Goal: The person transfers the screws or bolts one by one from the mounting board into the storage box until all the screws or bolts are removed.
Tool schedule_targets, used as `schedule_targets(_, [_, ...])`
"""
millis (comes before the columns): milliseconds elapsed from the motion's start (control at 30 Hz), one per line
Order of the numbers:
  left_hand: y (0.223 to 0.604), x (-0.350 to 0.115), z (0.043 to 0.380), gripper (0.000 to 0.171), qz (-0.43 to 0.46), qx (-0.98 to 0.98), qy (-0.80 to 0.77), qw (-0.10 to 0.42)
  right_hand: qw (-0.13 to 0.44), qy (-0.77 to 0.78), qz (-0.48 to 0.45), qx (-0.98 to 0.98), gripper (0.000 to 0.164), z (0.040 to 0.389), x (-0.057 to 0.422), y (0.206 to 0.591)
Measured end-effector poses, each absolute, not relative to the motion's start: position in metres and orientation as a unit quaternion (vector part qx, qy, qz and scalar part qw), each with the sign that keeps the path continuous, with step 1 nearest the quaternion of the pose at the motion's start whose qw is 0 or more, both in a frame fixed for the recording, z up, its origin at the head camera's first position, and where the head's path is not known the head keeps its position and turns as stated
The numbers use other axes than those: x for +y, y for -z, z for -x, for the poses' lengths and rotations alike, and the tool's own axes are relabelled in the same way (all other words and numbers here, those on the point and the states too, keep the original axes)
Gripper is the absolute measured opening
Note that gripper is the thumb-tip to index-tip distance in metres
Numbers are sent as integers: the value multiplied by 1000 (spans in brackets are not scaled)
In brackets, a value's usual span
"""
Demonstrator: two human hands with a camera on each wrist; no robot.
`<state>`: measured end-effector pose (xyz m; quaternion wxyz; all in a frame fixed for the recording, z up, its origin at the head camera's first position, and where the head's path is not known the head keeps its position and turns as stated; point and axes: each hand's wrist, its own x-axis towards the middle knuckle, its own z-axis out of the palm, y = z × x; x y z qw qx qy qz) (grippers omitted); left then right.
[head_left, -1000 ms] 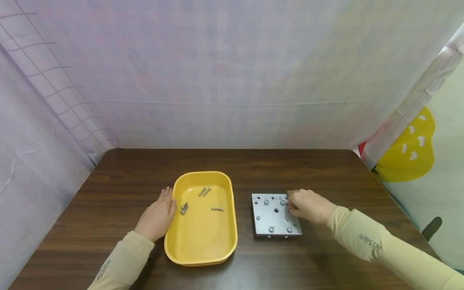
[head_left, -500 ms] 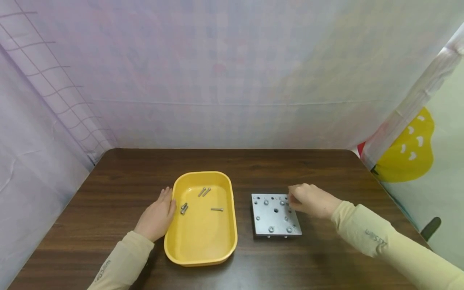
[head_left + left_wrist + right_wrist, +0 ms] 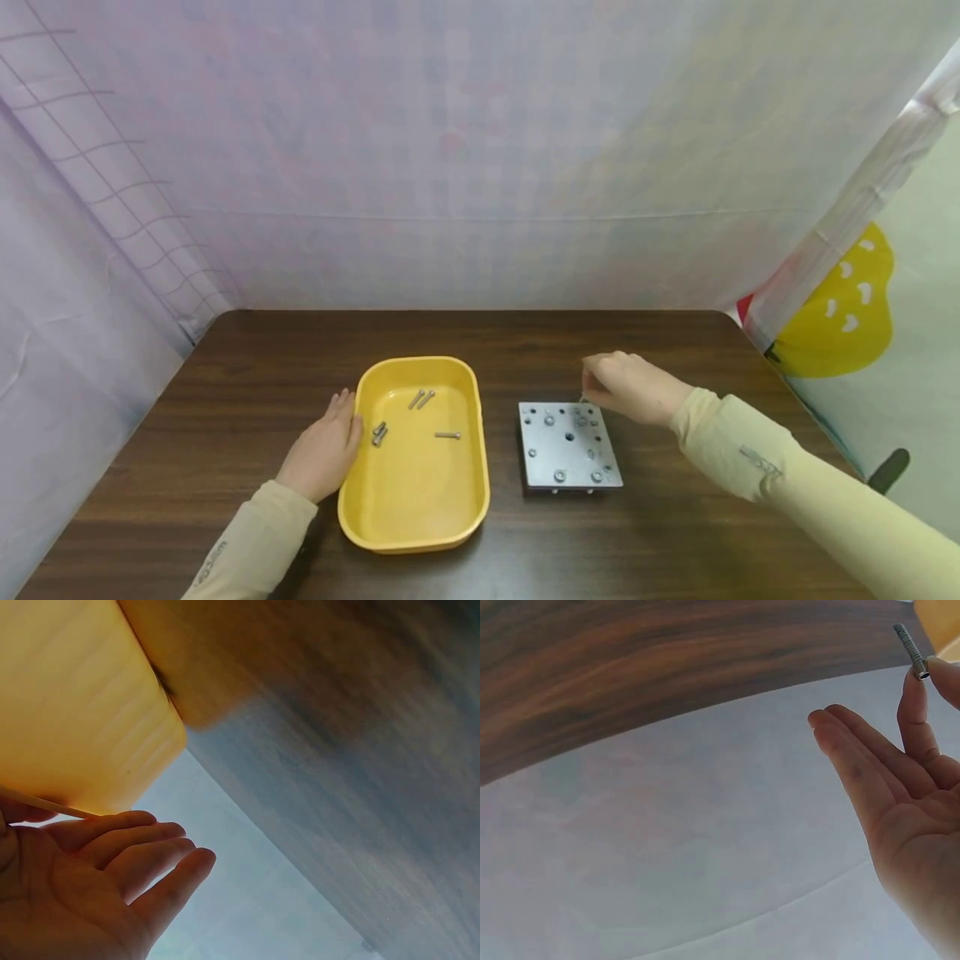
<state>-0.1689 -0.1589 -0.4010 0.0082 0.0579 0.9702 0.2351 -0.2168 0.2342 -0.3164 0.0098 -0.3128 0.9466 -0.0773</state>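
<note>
My left hand [image 3: 322,446] rests against the left rim of a yellow plastic tray [image 3: 416,504]. In the left wrist view its fingers [image 3: 150,855] lie straight along the outside, with the thumb on the other side of the rim. My right hand [image 3: 630,387] pinches a small silver socket-head screw [image 3: 911,651] between thumb and index finger, the other fingers extended. It hovers by the far right corner of a square metal plate [image 3: 547,458], which bears several screws and holes. Several loose screws [image 3: 447,435] lie inside the tray.
Tray and plate sit side by side on a dark wood-grain table [image 3: 262,383]. A pale curtain [image 3: 450,167] hangs behind the table's far edge. At the right is a white cloth with a yellow printed shape [image 3: 840,312].
My right hand has risen from the plate's right side and moved toward its far edge, with the pinched screw now showing below the fingers. The left hand and tray stay put.
</note>
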Motion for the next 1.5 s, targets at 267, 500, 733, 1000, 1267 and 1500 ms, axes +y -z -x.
schedule_targets(267, [401,-160,169,53,-61,970,-234,5,39,64,321,944,6,228,202,308])
schedule_targets(500, [401,-159,169,53,-59,970,-235,8,25,25,350,936,10,231,164,301])
schedule_targets(733, [401,-159,168,54,-57,969,-238,13,31,29,386,921,12,233,132,297])
schedule_targets(1000, [400,-159,168,53,-59,970,-236,8,49,14,402,914,7,233,98,297])
schedule_targets(1267, [400,-160,168,52,-65,970,-235,-1,82,-2,408,909,11,232,67,301])
schedule_targets(1500, [402,-160,169,52,-68,969,-237,-8,120,5,409,904,18,229,49,309])
